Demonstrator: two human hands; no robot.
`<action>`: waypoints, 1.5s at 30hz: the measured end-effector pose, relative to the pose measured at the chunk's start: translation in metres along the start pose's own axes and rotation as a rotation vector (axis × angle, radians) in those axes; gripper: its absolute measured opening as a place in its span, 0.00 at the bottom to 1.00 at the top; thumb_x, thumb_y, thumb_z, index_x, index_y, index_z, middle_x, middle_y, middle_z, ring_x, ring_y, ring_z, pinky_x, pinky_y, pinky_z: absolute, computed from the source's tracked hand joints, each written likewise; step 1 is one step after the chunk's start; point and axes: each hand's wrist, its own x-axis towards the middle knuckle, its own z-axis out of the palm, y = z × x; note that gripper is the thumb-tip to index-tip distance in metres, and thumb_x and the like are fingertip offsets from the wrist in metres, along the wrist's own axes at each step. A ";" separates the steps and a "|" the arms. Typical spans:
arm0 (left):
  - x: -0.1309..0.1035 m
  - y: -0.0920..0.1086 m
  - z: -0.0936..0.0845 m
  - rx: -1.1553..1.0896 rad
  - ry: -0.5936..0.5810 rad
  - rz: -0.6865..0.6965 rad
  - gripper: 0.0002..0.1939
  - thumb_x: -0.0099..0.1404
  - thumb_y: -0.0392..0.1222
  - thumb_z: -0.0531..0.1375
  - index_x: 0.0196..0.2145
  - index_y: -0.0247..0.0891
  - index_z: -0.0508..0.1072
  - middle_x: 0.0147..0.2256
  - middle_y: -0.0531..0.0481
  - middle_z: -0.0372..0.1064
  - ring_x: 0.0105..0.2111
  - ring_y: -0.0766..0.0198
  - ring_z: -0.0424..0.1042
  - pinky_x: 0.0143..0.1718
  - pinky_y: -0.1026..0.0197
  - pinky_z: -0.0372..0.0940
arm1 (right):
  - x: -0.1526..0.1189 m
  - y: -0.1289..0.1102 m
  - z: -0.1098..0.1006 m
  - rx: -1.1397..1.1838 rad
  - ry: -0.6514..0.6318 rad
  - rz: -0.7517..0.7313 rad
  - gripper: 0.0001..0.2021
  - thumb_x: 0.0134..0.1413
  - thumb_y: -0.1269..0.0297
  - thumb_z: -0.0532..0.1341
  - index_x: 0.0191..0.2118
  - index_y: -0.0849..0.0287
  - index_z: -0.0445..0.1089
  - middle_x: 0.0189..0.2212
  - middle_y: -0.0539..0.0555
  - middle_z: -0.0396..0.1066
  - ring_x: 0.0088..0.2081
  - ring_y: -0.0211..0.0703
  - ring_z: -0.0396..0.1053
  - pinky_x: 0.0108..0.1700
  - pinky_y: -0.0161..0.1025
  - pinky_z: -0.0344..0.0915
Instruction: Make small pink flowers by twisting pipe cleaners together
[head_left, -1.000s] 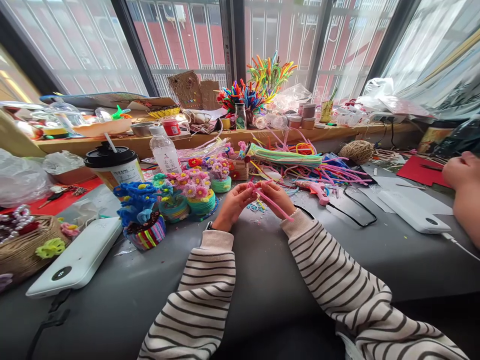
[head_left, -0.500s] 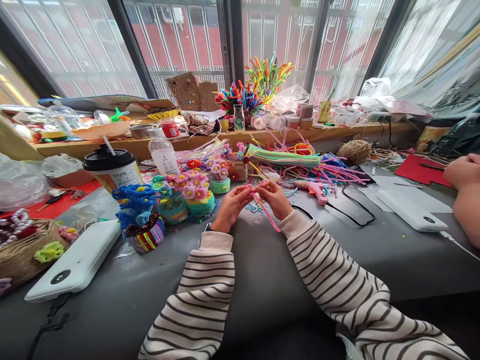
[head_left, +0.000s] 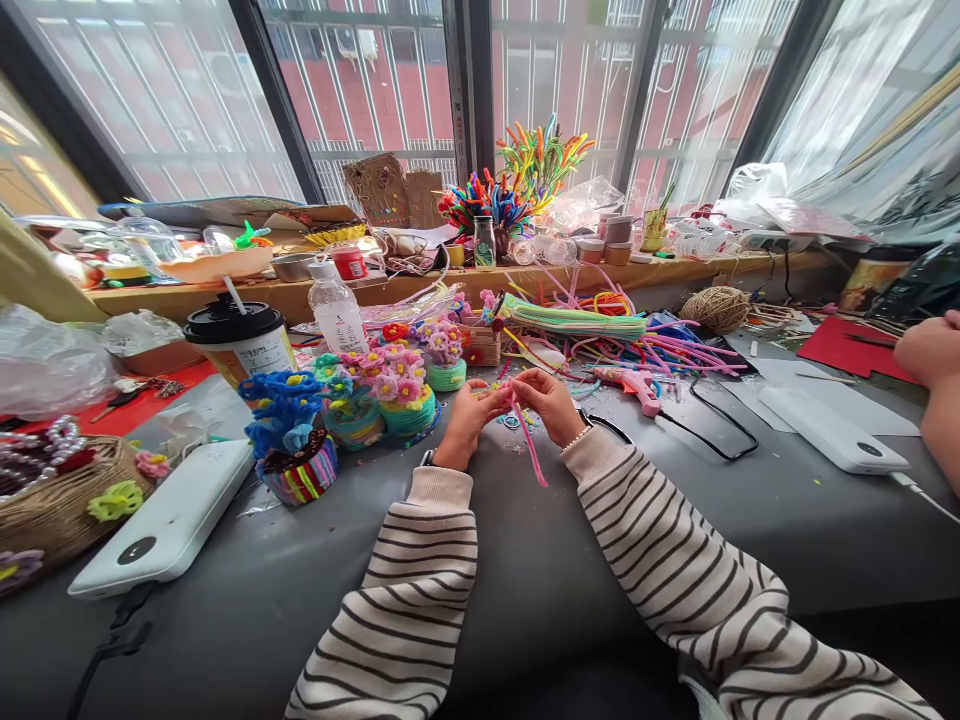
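Your worktop (head_left: 540, 590) is grey. White power bank (head_left: 169, 520) near its left edge, blue-flower pot (head_left: 296, 445) just beside. Toward the right edge you've got another power bank (head_left: 829, 428) partly covering white paper (head_left: 862, 395). Twine ball (head_left: 715, 309) near far edge; red paper (head_left: 840, 345) toward far right corner.

Head-worn view, forward and down over hands (head_left: 466, 418), windows (head_left: 375, 100) beyond.
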 end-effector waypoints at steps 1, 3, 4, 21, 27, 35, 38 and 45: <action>0.001 -0.001 0.000 0.014 0.019 0.010 0.24 0.41 0.36 0.65 0.31 0.37 0.52 0.22 0.54 0.67 0.21 0.68 0.69 0.30 0.61 0.65 | 0.000 0.000 0.000 -0.034 0.001 -0.015 0.10 0.36 0.59 0.63 0.25 0.59 0.64 0.19 0.46 0.66 0.22 0.31 0.62 0.27 0.31 0.59; 0.002 -0.001 0.000 0.035 0.049 0.040 0.24 0.41 0.36 0.65 0.30 0.37 0.52 0.21 0.55 0.67 0.20 0.68 0.69 0.29 0.62 0.65 | 0.000 0.000 0.000 -0.111 0.003 -0.051 0.11 0.37 0.58 0.62 0.26 0.59 0.64 0.21 0.48 0.67 0.24 0.33 0.64 0.28 0.33 0.61; 0.003 -0.002 -0.001 0.039 0.058 0.061 0.24 0.41 0.36 0.65 0.30 0.37 0.52 0.20 0.55 0.67 0.19 0.69 0.69 0.28 0.62 0.65 | 0.000 0.000 -0.001 -0.158 0.004 -0.078 0.11 0.37 0.58 0.61 0.26 0.60 0.65 0.22 0.49 0.68 0.26 0.34 0.64 0.29 0.33 0.62; 0.003 -0.001 -0.002 0.010 0.104 0.082 0.20 0.44 0.36 0.63 0.31 0.35 0.55 0.20 0.54 0.66 0.20 0.70 0.69 0.28 0.63 0.66 | -0.004 -0.003 -0.007 -0.942 0.030 -0.573 0.06 0.47 0.66 0.55 0.29 0.60 0.68 0.25 0.52 0.65 0.25 0.34 0.63 0.29 0.32 0.62; 0.003 -0.002 -0.002 0.027 0.086 0.084 0.19 0.44 0.36 0.63 0.30 0.35 0.55 0.21 0.53 0.67 0.19 0.69 0.69 0.27 0.64 0.66 | -0.003 -0.002 -0.010 -1.142 -0.026 -0.667 0.06 0.49 0.67 0.54 0.28 0.59 0.67 0.26 0.53 0.65 0.28 0.36 0.63 0.30 0.32 0.59; 0.001 0.000 -0.001 0.014 0.063 0.078 0.19 0.45 0.37 0.63 0.31 0.35 0.56 0.22 0.52 0.68 0.20 0.70 0.69 0.28 0.64 0.65 | -0.003 -0.002 -0.009 -1.031 -0.041 -0.649 0.08 0.50 0.64 0.53 0.29 0.58 0.68 0.27 0.53 0.66 0.30 0.37 0.64 0.33 0.34 0.60; 0.002 0.000 -0.003 -0.051 0.056 0.068 0.18 0.45 0.35 0.63 0.31 0.34 0.57 0.23 0.52 0.68 0.21 0.71 0.69 0.30 0.64 0.65 | -0.003 -0.004 -0.007 -0.821 0.012 -0.513 0.08 0.48 0.61 0.55 0.32 0.58 0.68 0.30 0.53 0.67 0.31 0.37 0.65 0.33 0.34 0.62; 0.003 0.001 -0.005 -0.155 0.019 0.022 0.18 0.45 0.32 0.63 0.31 0.34 0.56 0.26 0.51 0.69 0.24 0.71 0.70 0.36 0.61 0.65 | 0.001 -0.006 -0.008 -0.449 0.012 -0.121 0.14 0.40 0.54 0.58 0.27 0.62 0.68 0.23 0.51 0.68 0.25 0.35 0.63 0.29 0.33 0.61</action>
